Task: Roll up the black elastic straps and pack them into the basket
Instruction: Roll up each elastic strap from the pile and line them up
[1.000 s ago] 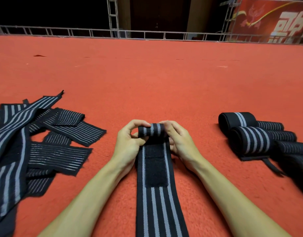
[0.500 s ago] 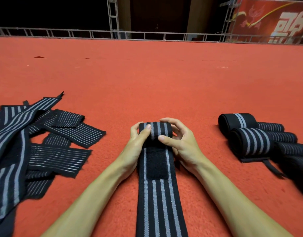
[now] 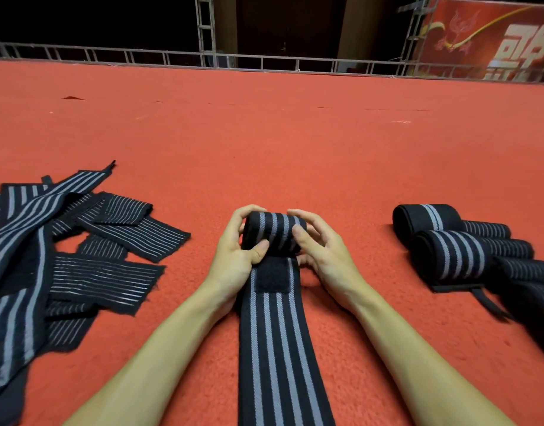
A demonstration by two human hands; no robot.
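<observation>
Two hands share one part-wound roll. The left hand (image 3: 233, 253) curls round its left end with the thumb pressed on the near face. The right hand (image 3: 323, 256) grips the right end, fingers over the top and thumb on the front.

The roll is the far end of a black elastic strap with grey lengthwise stripes (image 3: 272, 233). Its flat tail runs from under the thumbs back toward the person over the red carpet floor (image 3: 264, 149). Just below the thumbs, a black fuzzy fastening patch (image 3: 272, 276) lies face up on the tail.

The main risk, as I judge it, is spring-back: if either thumb lifts, the stretchy turns may loosen. If one hand leads the other, the roll may cone out sideways and the stripes drift off line. The patch could also snag the fabric and make a lump.

Left of the grip lies a heap of loose black striped straps (image 3: 80, 256), and right of it finished black striped rolls (image 3: 449, 250). No basket is in view.
</observation>
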